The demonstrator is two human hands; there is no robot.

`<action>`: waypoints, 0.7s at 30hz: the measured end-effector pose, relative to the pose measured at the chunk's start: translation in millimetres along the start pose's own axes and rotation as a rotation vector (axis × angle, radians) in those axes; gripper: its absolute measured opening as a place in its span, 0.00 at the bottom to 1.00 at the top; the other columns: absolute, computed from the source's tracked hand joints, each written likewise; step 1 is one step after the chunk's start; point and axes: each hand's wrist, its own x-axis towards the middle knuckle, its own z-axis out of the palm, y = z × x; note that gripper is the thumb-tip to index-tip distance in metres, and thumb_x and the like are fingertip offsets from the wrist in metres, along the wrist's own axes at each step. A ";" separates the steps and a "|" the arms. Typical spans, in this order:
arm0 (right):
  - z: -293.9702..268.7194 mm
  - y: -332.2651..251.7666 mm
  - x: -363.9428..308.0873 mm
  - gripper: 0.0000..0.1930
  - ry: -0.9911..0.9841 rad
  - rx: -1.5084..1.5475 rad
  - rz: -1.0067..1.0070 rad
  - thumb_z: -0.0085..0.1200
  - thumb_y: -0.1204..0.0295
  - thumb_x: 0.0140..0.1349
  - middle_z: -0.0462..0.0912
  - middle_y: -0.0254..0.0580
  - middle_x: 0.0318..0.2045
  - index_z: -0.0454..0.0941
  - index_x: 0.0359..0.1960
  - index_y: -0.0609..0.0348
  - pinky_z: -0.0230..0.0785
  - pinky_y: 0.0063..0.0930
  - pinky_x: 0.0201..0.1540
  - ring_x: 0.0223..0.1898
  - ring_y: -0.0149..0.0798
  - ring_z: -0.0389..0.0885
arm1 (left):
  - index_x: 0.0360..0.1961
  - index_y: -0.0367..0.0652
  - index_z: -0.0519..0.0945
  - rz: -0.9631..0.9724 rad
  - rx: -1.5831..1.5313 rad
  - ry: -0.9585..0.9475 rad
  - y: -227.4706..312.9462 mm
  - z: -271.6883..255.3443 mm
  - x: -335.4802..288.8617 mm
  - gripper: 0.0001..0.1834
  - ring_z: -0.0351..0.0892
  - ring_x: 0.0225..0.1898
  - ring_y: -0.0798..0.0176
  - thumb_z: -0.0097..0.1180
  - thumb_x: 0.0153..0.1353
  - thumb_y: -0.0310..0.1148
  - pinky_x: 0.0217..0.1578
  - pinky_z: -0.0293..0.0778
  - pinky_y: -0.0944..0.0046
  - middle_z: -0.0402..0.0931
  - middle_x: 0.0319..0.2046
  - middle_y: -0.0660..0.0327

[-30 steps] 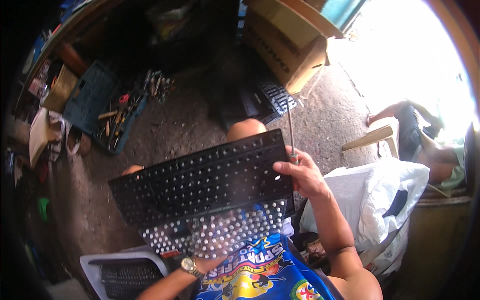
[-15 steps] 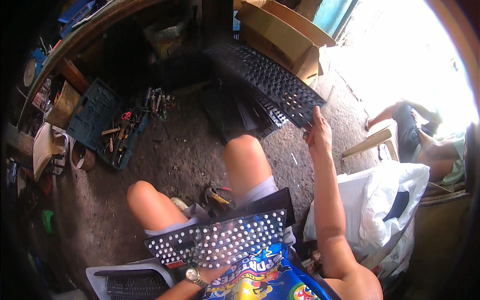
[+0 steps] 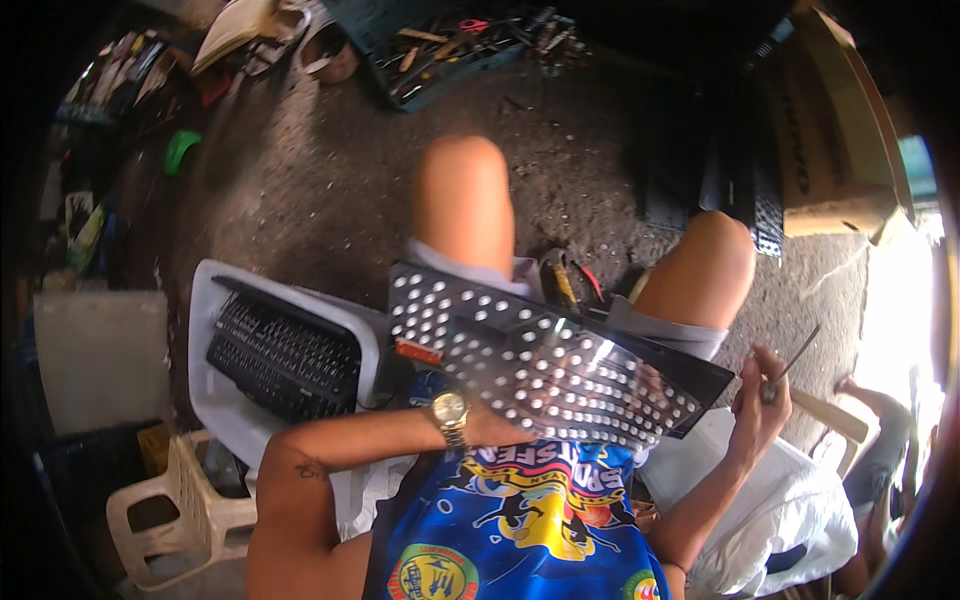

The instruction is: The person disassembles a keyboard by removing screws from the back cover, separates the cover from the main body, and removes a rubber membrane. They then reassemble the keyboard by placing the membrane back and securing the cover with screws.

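Note:
A black keyboard plate (image 3: 520, 350) dotted with white rubber domes lies across my lap, a clear shiny sheet over its right half. My left hand (image 3: 492, 428), a gold watch on its wrist, grips the plate's near edge. My right hand (image 3: 752, 405) is raised just right of the plate and pinches a thin screwdriver (image 3: 793, 360) that points up and right. Pliers with yellow and red handles (image 3: 570, 285) lie on the ground between my knees.
A white plastic chair (image 3: 215, 400) on my left carries a black keyboard (image 3: 285, 355). A stack of dark keyboards (image 3: 720, 190) lies by a cardboard box (image 3: 830, 150). A tool crate (image 3: 450, 45) stands far ahead. White bag (image 3: 790, 510) and another person's legs (image 3: 880, 450) are at right.
My right hand carried the black keyboard cover off my lap to the stack by the box, let it go, and came back beside the plate holding the screwdriver. My view turned downward.

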 end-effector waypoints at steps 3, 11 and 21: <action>13.3 -58.8 -17.6 0.10 -0.334 -0.159 -0.295 0.65 0.77 0.64 0.83 0.38 0.36 0.85 0.46 0.65 0.68 0.25 0.33 0.31 0.30 0.77 | 0.75 0.52 0.70 0.053 0.096 0.039 4.5 0.4 10.7 0.28 0.43 0.82 0.46 0.46 0.75 0.43 0.79 0.38 0.41 0.49 0.81 0.50; 74.5 -119.9 -18.7 0.27 -0.706 -0.301 -0.315 0.70 0.77 0.54 0.82 0.48 0.53 0.82 0.58 0.61 0.77 0.38 0.51 0.51 0.47 0.85 | 0.75 0.40 0.66 0.010 -0.194 0.172 14.2 -1.8 -11.0 0.30 0.51 0.80 0.42 0.46 0.75 0.38 0.78 0.47 0.44 0.55 0.78 0.44; 143.5 -146.8 7.0 0.19 -1.196 -0.561 -0.340 0.68 0.60 0.62 0.87 0.54 0.30 0.87 0.51 0.56 0.77 0.40 0.44 0.36 0.52 0.87 | 0.56 0.35 0.82 -0.675 -0.745 0.344 29.7 -23.7 -110.7 0.15 0.84 0.56 0.58 0.57 0.74 0.31 0.59 0.79 0.60 0.83 0.54 0.51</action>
